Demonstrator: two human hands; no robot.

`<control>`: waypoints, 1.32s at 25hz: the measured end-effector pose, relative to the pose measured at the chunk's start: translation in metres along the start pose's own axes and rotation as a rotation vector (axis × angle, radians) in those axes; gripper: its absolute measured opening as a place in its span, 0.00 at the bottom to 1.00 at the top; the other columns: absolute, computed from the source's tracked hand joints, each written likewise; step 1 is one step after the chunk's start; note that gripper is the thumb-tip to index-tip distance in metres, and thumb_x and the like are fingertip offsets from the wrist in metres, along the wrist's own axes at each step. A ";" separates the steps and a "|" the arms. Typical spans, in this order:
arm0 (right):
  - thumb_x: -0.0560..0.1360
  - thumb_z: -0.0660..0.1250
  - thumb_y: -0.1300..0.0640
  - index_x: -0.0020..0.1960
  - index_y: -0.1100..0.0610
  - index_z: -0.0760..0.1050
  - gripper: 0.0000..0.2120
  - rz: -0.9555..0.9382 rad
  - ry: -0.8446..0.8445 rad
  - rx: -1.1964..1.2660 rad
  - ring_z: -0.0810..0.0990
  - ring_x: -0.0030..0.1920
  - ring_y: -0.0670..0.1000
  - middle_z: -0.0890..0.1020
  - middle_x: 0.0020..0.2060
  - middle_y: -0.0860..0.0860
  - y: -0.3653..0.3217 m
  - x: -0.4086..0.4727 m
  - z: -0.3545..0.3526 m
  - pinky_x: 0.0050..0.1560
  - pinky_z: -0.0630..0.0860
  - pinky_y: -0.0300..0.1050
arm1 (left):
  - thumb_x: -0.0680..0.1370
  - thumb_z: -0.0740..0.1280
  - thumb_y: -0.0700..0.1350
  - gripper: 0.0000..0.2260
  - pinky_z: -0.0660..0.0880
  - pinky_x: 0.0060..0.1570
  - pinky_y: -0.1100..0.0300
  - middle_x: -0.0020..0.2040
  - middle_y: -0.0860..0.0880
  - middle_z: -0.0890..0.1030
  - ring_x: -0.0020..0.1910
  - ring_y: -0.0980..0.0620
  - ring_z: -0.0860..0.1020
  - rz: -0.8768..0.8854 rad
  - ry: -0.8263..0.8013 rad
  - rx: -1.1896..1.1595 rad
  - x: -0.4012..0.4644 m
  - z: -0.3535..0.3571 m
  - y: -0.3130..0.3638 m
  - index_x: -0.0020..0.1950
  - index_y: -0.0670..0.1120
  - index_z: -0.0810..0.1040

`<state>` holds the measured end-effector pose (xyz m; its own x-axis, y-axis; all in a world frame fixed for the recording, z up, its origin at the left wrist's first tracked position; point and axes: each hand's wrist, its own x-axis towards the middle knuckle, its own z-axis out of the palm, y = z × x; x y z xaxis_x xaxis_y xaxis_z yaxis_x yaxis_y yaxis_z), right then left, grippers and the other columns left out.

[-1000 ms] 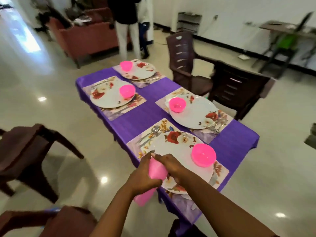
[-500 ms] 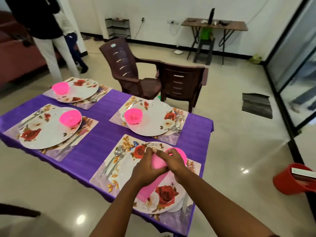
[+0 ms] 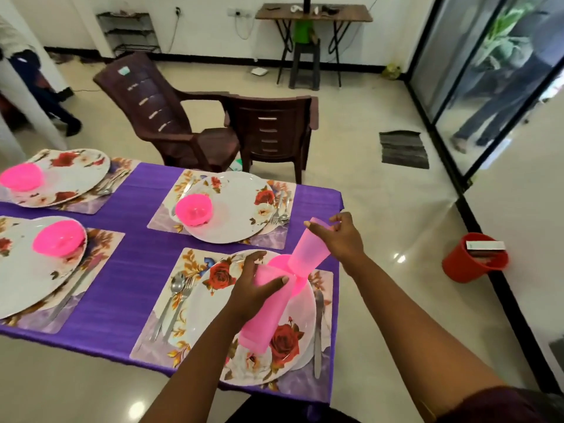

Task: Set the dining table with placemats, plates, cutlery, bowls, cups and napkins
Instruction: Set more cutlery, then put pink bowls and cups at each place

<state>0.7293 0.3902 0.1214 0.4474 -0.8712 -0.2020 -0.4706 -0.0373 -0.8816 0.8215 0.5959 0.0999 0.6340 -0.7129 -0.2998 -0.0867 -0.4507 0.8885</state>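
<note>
My left hand (image 3: 254, 290) grips a stack of pink plastic cups (image 3: 265, 312) above the near floral plate (image 3: 293, 337). My right hand (image 3: 341, 239) pinches the rim of a single pink cup (image 3: 306, 253), pulled off the stack and tilted up to the right. A pink bowl (image 3: 297, 283) on that plate is mostly hidden behind the cups. A spoon and fork (image 3: 174, 300) lie left of the plate and a knife (image 3: 318, 328) lies right of it, on a floral placemat (image 3: 164, 325). The purple table (image 3: 131, 264) bears other settings with a pink bowl (image 3: 193, 209) each.
Two brown plastic chairs (image 3: 213, 126) stand behind the table. A red bucket (image 3: 474, 259) sits on the floor at right beside glass doors. A dark mat (image 3: 403, 149) lies on the floor. A person's legs (image 3: 39, 87) are at far left.
My right hand has pulled one pink cup off the stack and lifted it up and right. The view has swung right and closer to the near setting.
</note>
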 end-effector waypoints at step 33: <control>0.56 0.83 0.45 0.67 0.51 0.64 0.46 -0.145 0.009 -0.358 0.71 0.62 0.55 0.74 0.63 0.50 0.057 -0.019 0.014 0.53 0.72 0.47 | 0.61 0.70 0.67 0.35 0.81 0.45 0.51 0.59 0.50 0.78 0.55 0.48 0.79 -0.052 0.023 -0.365 0.008 -0.039 -0.023 0.65 0.54 0.72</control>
<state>0.7043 0.4113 0.0688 0.5230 -0.8484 -0.0812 -0.6391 -0.3274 -0.6959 0.8590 0.6214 0.0904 0.6476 -0.6802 -0.3433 0.2235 -0.2612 0.9391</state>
